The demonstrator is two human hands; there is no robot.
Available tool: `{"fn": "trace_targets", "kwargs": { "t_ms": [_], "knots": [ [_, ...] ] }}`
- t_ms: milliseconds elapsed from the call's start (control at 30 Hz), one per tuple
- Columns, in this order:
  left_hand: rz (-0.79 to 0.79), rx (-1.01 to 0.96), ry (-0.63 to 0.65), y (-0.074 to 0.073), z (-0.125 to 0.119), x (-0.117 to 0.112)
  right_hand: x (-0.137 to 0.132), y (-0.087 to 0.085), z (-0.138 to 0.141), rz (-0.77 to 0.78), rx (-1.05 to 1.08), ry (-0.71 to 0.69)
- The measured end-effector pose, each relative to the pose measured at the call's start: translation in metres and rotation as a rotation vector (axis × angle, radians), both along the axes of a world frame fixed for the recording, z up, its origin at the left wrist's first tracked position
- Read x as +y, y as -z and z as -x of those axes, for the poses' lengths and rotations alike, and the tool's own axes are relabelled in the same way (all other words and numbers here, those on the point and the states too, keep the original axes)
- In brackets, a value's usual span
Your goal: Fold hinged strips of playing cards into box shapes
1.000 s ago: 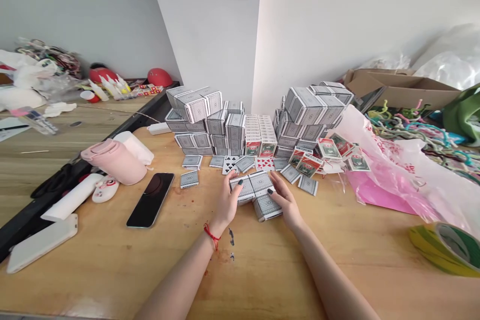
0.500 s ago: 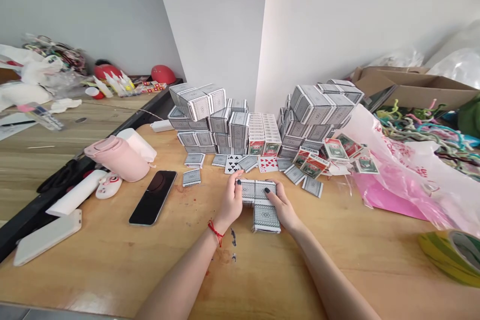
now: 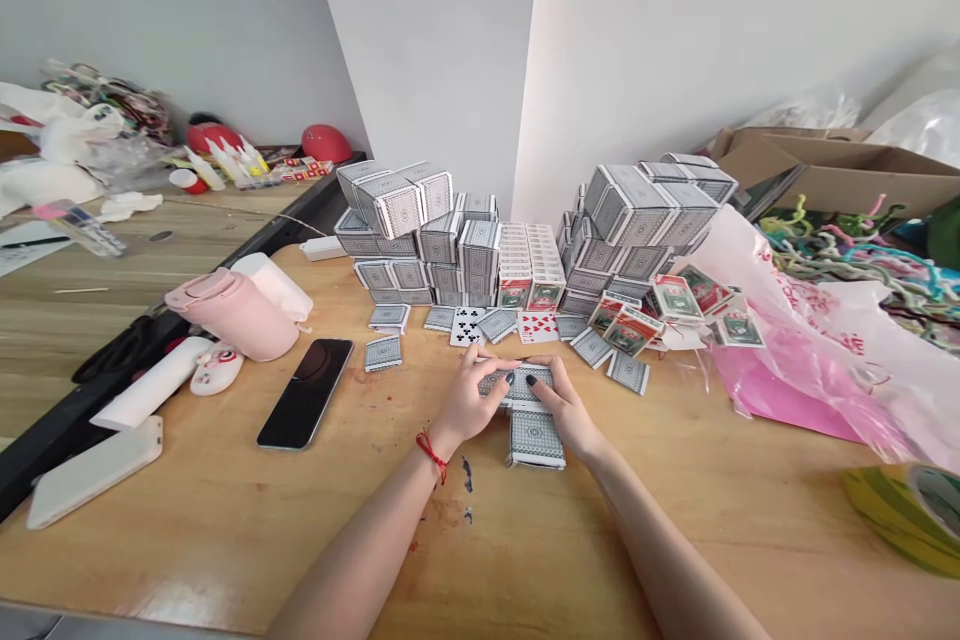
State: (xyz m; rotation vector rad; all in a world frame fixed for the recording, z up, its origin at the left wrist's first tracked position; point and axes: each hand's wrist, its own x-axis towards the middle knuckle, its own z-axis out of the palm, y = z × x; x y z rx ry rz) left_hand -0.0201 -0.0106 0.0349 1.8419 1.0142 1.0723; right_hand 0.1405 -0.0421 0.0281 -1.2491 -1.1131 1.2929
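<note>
Just now both hands are at work near the middle of the wooden bench (image 3: 345, 530), grasping a row of card-backed blocks (image 3: 533, 384) that lies crosswise in front of the person. The left hand (image 3: 466, 407) has its fingers wrapped about the row's left end, thumb on top, forefinger stretched along the far edge; a red bracelet (image 3: 433, 458) circles that wrist. The right hand (image 3: 568, 412) grips the right end, its dark-nailed thumb pressed on the upper face. One more block (image 3: 537, 440) sits on the near side, just below the right part of the row. Beyond the hands lie loose cards, among them a face-up clubs card (image 3: 468, 327) and a hearts card (image 3: 538, 326). Behind these rise a left stack (image 3: 405, 245) and a right stack (image 3: 637, 230) of similar blocks, with red-and-green card packs (image 3: 531, 270) ranged between them. To the left rest a black-screened phone (image 3: 305, 393) and a pink cup (image 3: 232, 317) on its side; a yellow-green tape roll (image 3: 892, 515) lies at far right.
</note>
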Motion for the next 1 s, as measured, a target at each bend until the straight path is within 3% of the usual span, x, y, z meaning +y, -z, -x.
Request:
{"fn": "trace_targets", "kwargs": {
  "t_ms": [133, 367, 667, 867, 1000],
  "knots": [
    [0.037, -0.043, -0.064, 0.000, -0.006, -0.001, 0.002, -0.002, -0.001, 0.034, 0.014, 0.026],
    [0.033, -0.106, -0.187, 0.005, -0.014, -0.008, 0.014, -0.012, 0.001, 0.276, 0.093, 0.044],
    [0.012, -0.147, -0.137, 0.010, -0.012, -0.008, 0.017, -0.011, 0.005, 0.240, 0.026, 0.169],
    [-0.010, -0.052, -0.049, 0.010, -0.010, -0.003, 0.022, -0.003, 0.004, 0.073, -0.204, 0.247],
    [-0.022, -0.104, -0.056, 0.014, -0.014, 0.003, 0.019, 0.004, 0.001, 0.040, -0.071, 0.228]
  ]
}}
